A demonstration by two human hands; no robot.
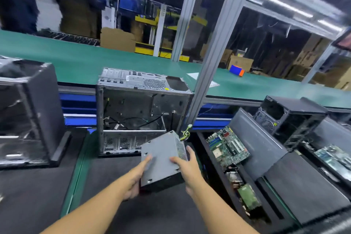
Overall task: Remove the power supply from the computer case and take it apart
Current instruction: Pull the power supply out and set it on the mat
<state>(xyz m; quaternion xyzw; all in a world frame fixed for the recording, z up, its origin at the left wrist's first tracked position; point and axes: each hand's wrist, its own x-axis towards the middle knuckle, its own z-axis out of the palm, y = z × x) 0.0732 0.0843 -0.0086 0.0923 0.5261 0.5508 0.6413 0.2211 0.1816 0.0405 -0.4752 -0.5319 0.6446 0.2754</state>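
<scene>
Holding PSU (161,159) clear of computer case (133,104), just in front of it, above dark mat (106,186). Gripping near-left corner w/ left hand (136,176), right side w/ right hand (188,169); hands apart. Judging removal done; teardown pending, PSU looking all closed up. Trailing wires (185,133) off far end toward case. Leaving open mat below; minding motherboard tray (212,159) close on right.

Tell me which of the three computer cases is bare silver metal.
The middle computer case, standing just behind the power supply held by the left hand and right hand. The left case and right case have dark shells.
</scene>
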